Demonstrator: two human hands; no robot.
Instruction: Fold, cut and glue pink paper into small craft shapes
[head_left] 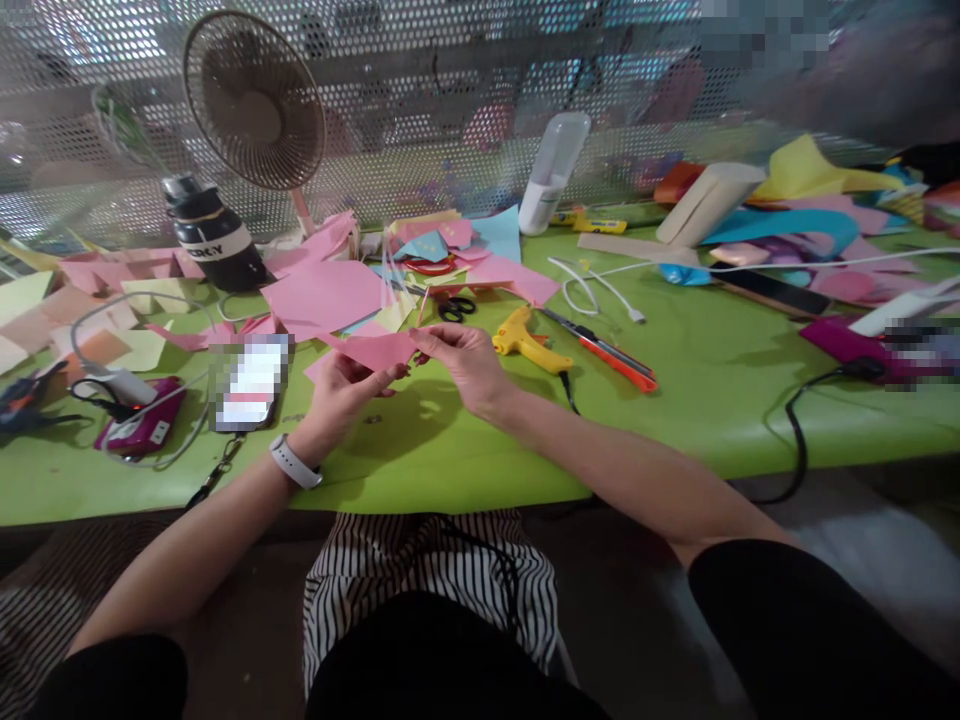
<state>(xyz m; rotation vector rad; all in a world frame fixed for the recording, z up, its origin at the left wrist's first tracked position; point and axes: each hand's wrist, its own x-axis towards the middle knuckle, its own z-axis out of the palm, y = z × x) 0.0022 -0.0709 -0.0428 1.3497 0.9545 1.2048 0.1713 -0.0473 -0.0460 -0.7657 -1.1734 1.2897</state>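
Note:
A piece of pink paper is held up over the green table between my two hands. My left hand grips it from below at its left part, fingers curled under it. At the paper's right end my right hand pinches the edge between thumb and fingers. A thin pale strip rises just above the right fingertips; whether it is part of the paper I cannot tell. Just right of my right hand lies a yellow glue gun. Black-handled scissors rest behind the hands, partly among paper sheets.
An orange utility knife lies right of the glue gun. At left are a phone, a purple power strip and a black bottle. A fan stands behind. Coloured paper covers the back; a white cable crosses the right.

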